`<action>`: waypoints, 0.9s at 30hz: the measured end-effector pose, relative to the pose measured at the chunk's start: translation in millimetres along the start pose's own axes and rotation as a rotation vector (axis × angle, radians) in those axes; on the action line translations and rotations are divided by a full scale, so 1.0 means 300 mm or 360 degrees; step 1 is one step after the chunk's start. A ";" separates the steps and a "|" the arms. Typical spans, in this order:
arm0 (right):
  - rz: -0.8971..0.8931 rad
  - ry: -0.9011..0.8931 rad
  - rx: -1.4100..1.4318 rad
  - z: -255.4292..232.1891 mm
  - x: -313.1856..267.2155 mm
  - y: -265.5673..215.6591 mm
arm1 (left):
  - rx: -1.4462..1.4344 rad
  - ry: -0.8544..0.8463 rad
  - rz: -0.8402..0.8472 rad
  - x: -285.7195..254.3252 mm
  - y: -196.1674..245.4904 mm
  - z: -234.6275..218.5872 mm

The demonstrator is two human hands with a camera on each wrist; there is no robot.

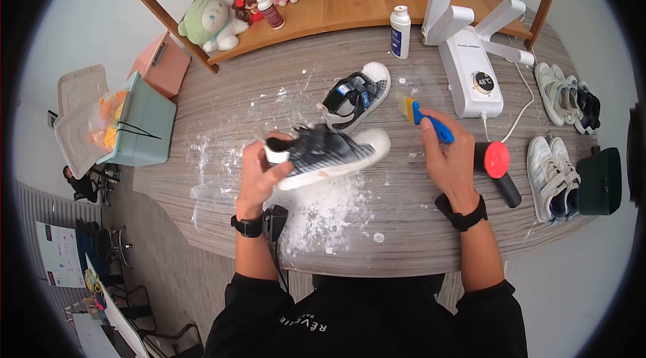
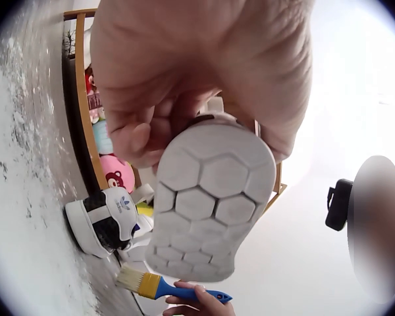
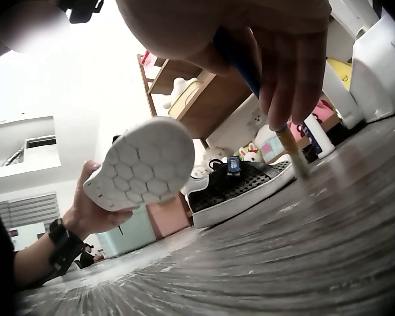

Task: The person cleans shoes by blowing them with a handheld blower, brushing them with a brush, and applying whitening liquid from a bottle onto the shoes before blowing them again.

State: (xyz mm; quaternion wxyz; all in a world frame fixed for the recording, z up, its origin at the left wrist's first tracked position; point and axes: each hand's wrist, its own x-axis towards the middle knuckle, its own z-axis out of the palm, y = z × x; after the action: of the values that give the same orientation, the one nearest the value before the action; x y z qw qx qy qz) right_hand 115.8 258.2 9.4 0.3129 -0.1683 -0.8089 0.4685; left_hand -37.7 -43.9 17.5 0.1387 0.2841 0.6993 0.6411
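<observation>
My left hand (image 1: 259, 173) grips a black-and-white sneaker (image 1: 336, 156) by its heel, held over the table with the toe pointing right. Its white sole (image 2: 210, 191) with a hexagon tread faces the left wrist camera. In my right hand (image 1: 449, 159) is a paintbrush (image 1: 431, 122) with a blue handle, a yellow band and pale bristles, which point up and left in the head view. The brush is apart from the held sneaker. Just beyond, the matching sneaker (image 1: 356, 97) rests on the table, toe pointing away to the right.
White powder (image 1: 330, 213) is scattered over the table. A white bottle (image 1: 400, 32) and a white shoe dryer (image 1: 471, 68) stand at the back right. More shoes (image 1: 552, 173) sit at the right beside a red-and-black object (image 1: 496, 159). A wooden shelf (image 1: 350, 11) holds plush toys; a teal bin (image 1: 145, 122) stands left.
</observation>
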 end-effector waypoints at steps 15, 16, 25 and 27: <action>-0.0174 0.0140 0.0372 -0.008 -0.016 -0.022 | 0.0242 0.0118 -0.0226 0.024 -0.024 0.104; -0.0123 0.0098 0.0468 -0.013 -0.017 -0.025 | 0.0229 0.0029 -0.0232 0.024 -0.027 0.111; -0.0765 -0.0118 -0.0047 0.004 -0.029 -0.040 | -0.0035 0.0105 -0.0369 0.026 -0.036 0.133; -0.0881 -0.0164 -0.0148 0.014 -0.047 -0.052 | -0.0050 0.0121 -0.0371 0.030 -0.038 0.132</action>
State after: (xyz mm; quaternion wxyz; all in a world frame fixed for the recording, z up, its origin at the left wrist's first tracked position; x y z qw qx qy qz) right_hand 123.9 239.5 16.4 0.3794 0.0687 -0.8595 0.3356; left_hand -25.2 -6.6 2.4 0.1901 0.1742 0.7221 0.6419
